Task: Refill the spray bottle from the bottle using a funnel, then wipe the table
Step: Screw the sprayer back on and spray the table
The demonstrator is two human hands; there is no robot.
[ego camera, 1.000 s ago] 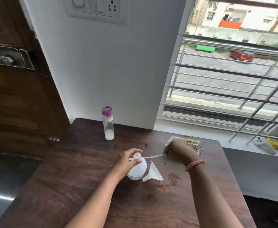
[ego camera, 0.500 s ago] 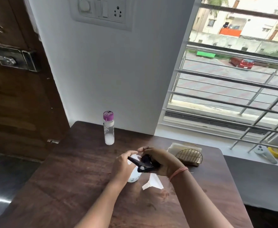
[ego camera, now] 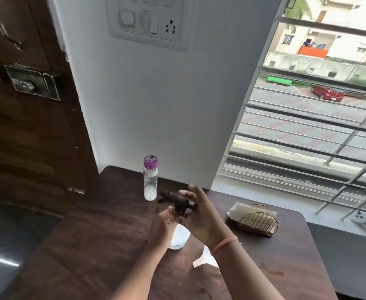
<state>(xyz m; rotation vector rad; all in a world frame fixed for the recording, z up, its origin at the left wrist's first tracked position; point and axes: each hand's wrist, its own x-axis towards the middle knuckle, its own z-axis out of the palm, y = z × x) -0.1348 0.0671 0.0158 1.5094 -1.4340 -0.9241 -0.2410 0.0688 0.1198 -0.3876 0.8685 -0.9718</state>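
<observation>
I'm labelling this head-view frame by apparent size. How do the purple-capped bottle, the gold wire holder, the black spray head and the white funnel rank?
1. gold wire holder
2. purple-capped bottle
3. black spray head and white funnel: unsure, since the right hand and forearm cover part of each.

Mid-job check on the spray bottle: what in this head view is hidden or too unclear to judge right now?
- Spray bottle neck, head view: covered by the left hand and right hand, so whether the black spray head is seated cannot be told.
- Spray bottle's fill level: body mostly hidden.
- Funnel: partly behind the right forearm.
- Bottle label: too small to read.
</observation>
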